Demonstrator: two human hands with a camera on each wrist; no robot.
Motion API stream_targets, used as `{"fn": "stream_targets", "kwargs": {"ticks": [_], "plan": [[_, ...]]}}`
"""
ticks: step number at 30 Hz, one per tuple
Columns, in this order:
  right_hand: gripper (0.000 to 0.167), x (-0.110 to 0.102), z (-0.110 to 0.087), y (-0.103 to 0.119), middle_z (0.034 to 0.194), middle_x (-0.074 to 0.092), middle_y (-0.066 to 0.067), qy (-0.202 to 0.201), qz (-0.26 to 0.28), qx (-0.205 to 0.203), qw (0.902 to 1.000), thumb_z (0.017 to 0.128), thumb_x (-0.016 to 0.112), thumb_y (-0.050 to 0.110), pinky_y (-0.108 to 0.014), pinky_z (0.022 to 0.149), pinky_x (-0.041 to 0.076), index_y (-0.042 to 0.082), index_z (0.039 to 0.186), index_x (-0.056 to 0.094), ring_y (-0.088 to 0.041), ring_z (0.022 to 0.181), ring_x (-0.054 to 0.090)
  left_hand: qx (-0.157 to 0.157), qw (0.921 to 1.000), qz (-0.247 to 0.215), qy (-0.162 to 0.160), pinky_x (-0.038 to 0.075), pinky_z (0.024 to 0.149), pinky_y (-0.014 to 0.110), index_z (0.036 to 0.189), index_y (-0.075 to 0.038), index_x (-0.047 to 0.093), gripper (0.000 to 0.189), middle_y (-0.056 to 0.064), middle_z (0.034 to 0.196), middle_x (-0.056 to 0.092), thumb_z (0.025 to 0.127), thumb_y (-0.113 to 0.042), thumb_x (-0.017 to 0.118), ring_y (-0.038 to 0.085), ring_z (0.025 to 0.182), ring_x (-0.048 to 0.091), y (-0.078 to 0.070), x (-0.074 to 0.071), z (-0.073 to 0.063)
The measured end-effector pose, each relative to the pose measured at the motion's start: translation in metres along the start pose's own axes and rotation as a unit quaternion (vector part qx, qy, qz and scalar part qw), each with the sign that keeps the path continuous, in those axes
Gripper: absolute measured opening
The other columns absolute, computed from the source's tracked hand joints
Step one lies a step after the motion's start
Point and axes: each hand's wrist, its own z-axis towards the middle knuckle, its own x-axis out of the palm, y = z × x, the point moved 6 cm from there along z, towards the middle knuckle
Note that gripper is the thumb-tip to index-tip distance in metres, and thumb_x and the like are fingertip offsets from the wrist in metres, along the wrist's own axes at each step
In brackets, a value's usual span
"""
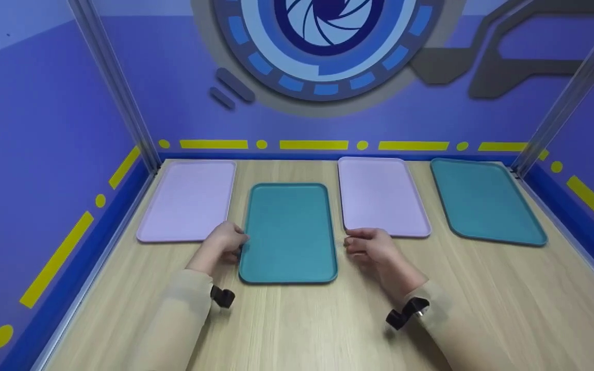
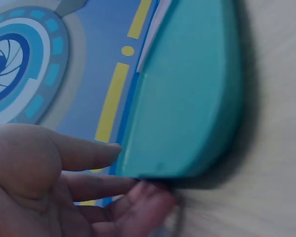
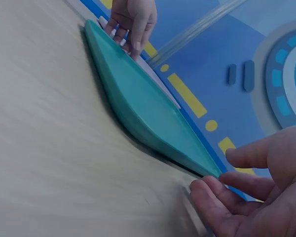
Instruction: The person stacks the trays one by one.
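Observation:
A teal tray [image 1: 289, 234] lies flat on the table between my two hands. My left hand [image 1: 225, 239] is at its left edge, thumb tip close to the rim; whether it touches is unclear. In the left wrist view, the thumb and loosely bent fingers [image 2: 148, 207] stand apart beside the tray's edge. My right hand [image 1: 372, 245] hovers off the tray's right edge, with a gap between. Its fingers are relaxed and hold nothing, near the front edge of a lilac tray [image 1: 384, 198].
Another lilac tray [image 1: 191, 198] lies at the left, just behind my left hand. A second teal tray [image 1: 488, 201] lies at the far right. Blue panels [image 1: 297, 123] with yellow marks wall in the wooden table [image 1: 286, 330] at the back and sides.

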Motion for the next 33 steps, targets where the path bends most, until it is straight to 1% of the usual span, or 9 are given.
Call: {"fn": "stream_targets", "kwargs": {"ticks": [4, 7, 11, 16, 22, 25, 28, 31, 33], "plan": [[0.046, -0.02, -0.003, 0.009, 0.118, 0.073, -0.017, -0.008, -0.019, -0.006, 0.9998, 0.101, 0.061, 0.008, -0.027, 0.074, 0.061, -0.009, 0.143, 0.052, -0.017, 0.09, 0.072, 0.024, 0.9938, 0.104, -0.029, 0.057, 0.075, 0.039, 0.121, 0.007, 0.063, 0.036, 0.013, 0.092, 0.062, 0.103, -0.024, 0.058, 0.023, 0.081, 0.061, -0.025, -0.001, -0.005], [0.047, -0.037, -0.003, 0.018, 0.131, 0.067, -0.024, -0.02, -0.044, -0.017, 0.9987, 0.104, 0.059, 0.012, -0.033, 0.085, 0.063, -0.008, 0.145, 0.05, -0.02, 0.098, 0.072, 0.062, 0.9863, 0.134, -0.074, 0.053, 0.104, 0.049, 0.138, 0.007, 0.057, 0.049, 0.025, 0.129, 0.064, 0.104, -0.028, 0.057, 0.035, 0.118, 0.063, -0.05, 0.005, -0.004], [0.049, -0.059, 0.001, 0.032, 0.148, 0.054, -0.026, -0.04, -0.052, -0.02, 0.9977, 0.107, 0.054, 0.015, -0.035, 0.097, 0.059, -0.007, 0.149, 0.045, -0.018, 0.107, 0.068, 0.117, 0.988, 0.06, -0.081, 0.043, 0.117, 0.052, 0.15, 0.002, 0.047, 0.053, 0.025, 0.152, 0.051, 0.106, -0.027, 0.055, 0.039, 0.142, 0.049, -0.084, 0.025, 0.002], [0.052, -0.089, 0.009, 0.044, 0.157, 0.043, -0.023, -0.081, -0.063, -0.004, 0.9947, 0.108, 0.049, 0.02, -0.034, 0.105, 0.054, -0.001, 0.155, 0.04, -0.022, 0.123, 0.057, 0.155, 0.9823, -0.104, -0.016, 0.052, 0.109, 0.046, 0.147, 0.004, 0.05, 0.045, 0.024, 0.143, 0.059, 0.106, -0.016, 0.054, 0.036, 0.131, 0.059, -0.12, 0.063, 0.008], [0.054, -0.126, 0.017, 0.051, 0.161, 0.037, -0.027, -0.148, -0.094, -0.01, 0.9845, 0.108, 0.046, 0.019, -0.048, 0.121, 0.041, -0.002, 0.157, 0.037, -0.037, 0.146, 0.04, 0.116, 0.9637, -0.238, 0.037, 0.058, 0.101, 0.037, 0.143, 0.006, 0.054, 0.042, 0.02, 0.132, 0.065, 0.104, -0.01, 0.055, 0.029, 0.118, 0.066, -0.148, 0.111, 0.021], [0.054, -0.142, 0.02, 0.054, 0.159, 0.038, -0.03, -0.181, -0.145, -0.015, 0.9725, 0.107, 0.044, 0.017, -0.049, 0.122, 0.038, -0.006, 0.155, 0.036, -0.04, 0.148, 0.038, 0.094, 0.9515, -0.287, 0.058, 0.056, 0.084, 0.027, 0.106, 0.005, 0.065, 0.016, 0.008, 0.096, 0.064, 0.102, -0.003, 0.051, 0.017, 0.089, 0.062, -0.156, 0.132, 0.031], [0.057, -0.152, 0.025, 0.055, 0.159, 0.036, -0.033, -0.191, -0.191, -0.003, 0.9628, 0.105, 0.045, 0.016, -0.049, 0.124, 0.035, -0.011, 0.154, 0.033, -0.043, 0.149, 0.037, 0.075, 0.9398, -0.327, 0.063, 0.048, 0.077, 0.029, 0.093, 0.0, 0.055, 0.011, 0.001, 0.082, 0.045, 0.098, 0.003, 0.046, 0.015, 0.077, 0.047, -0.159, 0.146, 0.039], [0.061, -0.158, 0.03, 0.051, 0.16, 0.031, -0.035, -0.176, -0.205, 0.022, 0.9627, 0.105, 0.044, 0.017, -0.051, 0.127, 0.03, -0.014, 0.155, 0.027, -0.045, 0.151, 0.031, 0.053, 0.9378, -0.337, 0.066, 0.053, 0.096, 0.032, 0.125, 0.006, 0.058, 0.028, 0.011, 0.105, 0.06, 0.103, -0.004, 0.045, 0.022, 0.098, 0.059, -0.162, 0.156, 0.043], [0.063, -0.162, 0.032, 0.047, 0.161, 0.027, -0.036, -0.171, -0.198, 0.036, 0.9645, 0.105, 0.043, 0.018, -0.051, 0.128, 0.027, -0.015, 0.155, 0.023, -0.046, 0.153, 0.027, 0.041, 0.9372, -0.339, 0.073, 0.05, 0.111, 0.037, 0.149, 0.007, 0.044, 0.045, 0.019, 0.133, 0.059, 0.107, -0.011, 0.044, 0.029, 0.124, 0.059, -0.164, 0.161, 0.045]]}}
